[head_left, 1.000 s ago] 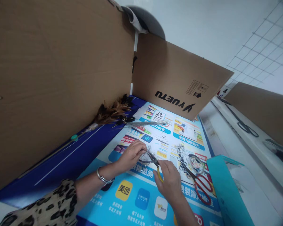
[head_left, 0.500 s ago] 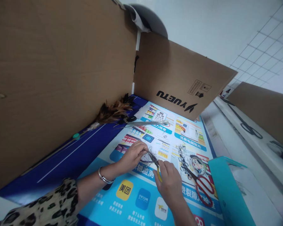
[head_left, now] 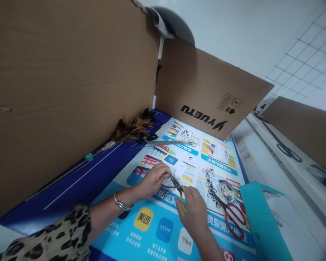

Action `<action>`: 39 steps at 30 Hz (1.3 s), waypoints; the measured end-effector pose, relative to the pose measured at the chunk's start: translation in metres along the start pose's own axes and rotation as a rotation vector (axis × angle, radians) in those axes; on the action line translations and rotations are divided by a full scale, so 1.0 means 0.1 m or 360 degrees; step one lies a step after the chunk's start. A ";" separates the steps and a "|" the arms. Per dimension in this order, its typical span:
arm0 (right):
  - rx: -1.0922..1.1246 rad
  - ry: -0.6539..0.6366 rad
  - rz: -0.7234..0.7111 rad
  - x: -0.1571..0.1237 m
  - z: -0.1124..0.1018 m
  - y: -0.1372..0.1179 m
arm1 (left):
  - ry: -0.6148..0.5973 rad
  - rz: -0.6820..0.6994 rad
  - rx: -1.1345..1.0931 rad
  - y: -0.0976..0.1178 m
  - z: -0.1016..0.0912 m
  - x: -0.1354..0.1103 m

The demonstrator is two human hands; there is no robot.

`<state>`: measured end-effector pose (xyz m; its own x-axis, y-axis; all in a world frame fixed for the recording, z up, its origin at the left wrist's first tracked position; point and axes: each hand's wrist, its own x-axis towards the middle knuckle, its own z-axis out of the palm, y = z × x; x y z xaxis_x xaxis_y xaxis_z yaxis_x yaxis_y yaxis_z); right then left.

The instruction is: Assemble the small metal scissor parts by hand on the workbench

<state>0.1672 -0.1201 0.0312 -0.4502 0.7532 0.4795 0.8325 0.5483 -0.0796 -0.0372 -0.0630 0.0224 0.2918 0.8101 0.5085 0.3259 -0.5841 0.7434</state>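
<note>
My right hand [head_left: 191, 204] is wrapped round yellow-handled pliers [head_left: 176, 183], whose dark jaws point up and left. The jaw tips meet the pinched fingers of my left hand [head_left: 155, 178]. Whatever lies between those fingers is too small to make out, though thin wire would fit the look of the strands beneath. A small tangle of thin wire pieces [head_left: 168, 184] rests on the printed sheet under the pliers. To the right of my right hand lie red-handled scissors [head_left: 235, 219], their dark blades toward a heap of small black loops [head_left: 210, 185].
A round clear dish [head_left: 228, 191] sits by the loops. Farther back lies a bundle of long thin wires [head_left: 174, 143]. Brown feathers [head_left: 133, 127] rest along the left cardboard wall [head_left: 84, 72]. A teal box [head_left: 263, 217] stands at the right, and another cardboard panel [head_left: 203, 87] closes the back.
My right hand has shifted very slightly left with the pliers. My left hand keeps its pinch in nearly the same place.
</note>
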 end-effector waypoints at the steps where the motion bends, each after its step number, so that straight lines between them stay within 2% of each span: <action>1: -0.0006 0.0006 0.0004 0.00 0.00 0.00 | 0.0000 -0.0005 -0.0001 0.00 0.00 0.00; 13: -0.0080 0.0045 -0.0035 0.01 0.00 -0.02 | -0.0013 -0.0128 -0.0104 0.01 0.02 -0.01; 20: -0.0167 -0.0045 -0.0044 0.01 -0.02 -0.02 | -0.0079 -0.0234 -0.0177 0.00 0.01 0.00; 30: -0.0309 -0.0174 -0.0001 -0.02 0.03 -0.07 | -0.0094 -0.0192 -0.0174 -0.01 0.00 -0.01; 39: 0.0092 -0.0180 0.0180 -0.01 0.05 -0.04 | -0.0108 -0.0265 -0.0199 0.00 -0.01 0.01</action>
<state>0.1626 -0.1209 0.0268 -0.3908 0.8456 0.3636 0.8614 0.4752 -0.1794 -0.0379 -0.0617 0.0234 0.3044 0.8870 0.3472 0.2618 -0.4284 0.8648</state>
